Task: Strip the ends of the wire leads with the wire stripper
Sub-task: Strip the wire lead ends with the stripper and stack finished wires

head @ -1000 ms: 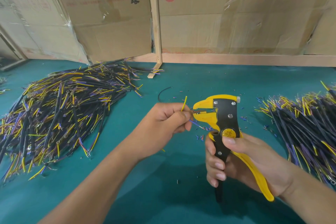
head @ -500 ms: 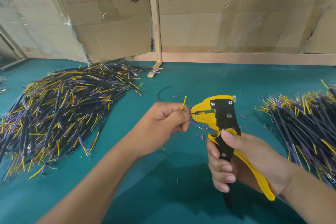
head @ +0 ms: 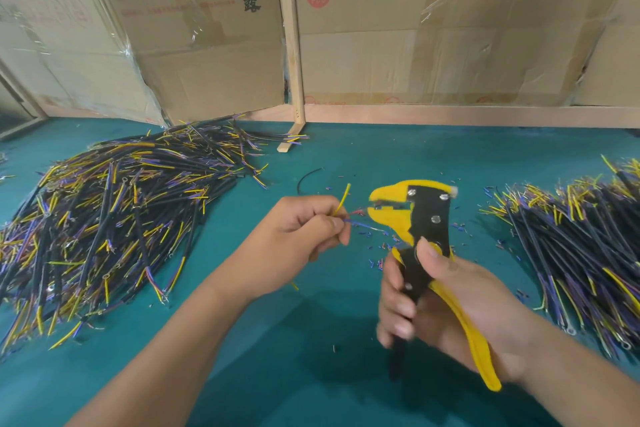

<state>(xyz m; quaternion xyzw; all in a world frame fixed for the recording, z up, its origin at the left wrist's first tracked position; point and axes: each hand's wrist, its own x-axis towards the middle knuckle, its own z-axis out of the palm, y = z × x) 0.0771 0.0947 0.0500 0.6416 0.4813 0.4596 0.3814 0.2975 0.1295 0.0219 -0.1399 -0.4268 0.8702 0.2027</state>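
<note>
My right hand (head: 446, 302) grips the handles of a yellow and black wire stripper (head: 420, 218), held upright with its jaws pointing left. My left hand (head: 294, 236) pinches a wire lead (head: 343, 199) just left of the jaws. The lead's yellow strand sticks up, a red strand points at the jaws, and a blue strand runs below them. The red end lies at the mouth of the jaws; whether it is clamped I cannot tell.
A big heap of black, yellow and purple wire leads (head: 114, 222) covers the left of the green table (head: 311, 374). A second heap (head: 581, 246) lies at the right. Small insulation scraps (head: 377, 246) litter the middle. Cardboard boxes (head: 415, 28) stand behind.
The stripper's jaws have moved slightly right, away from my left hand, and the wire's red and blue ends now show between fingers and jaws. The stripper's handles are squeezed closer.
</note>
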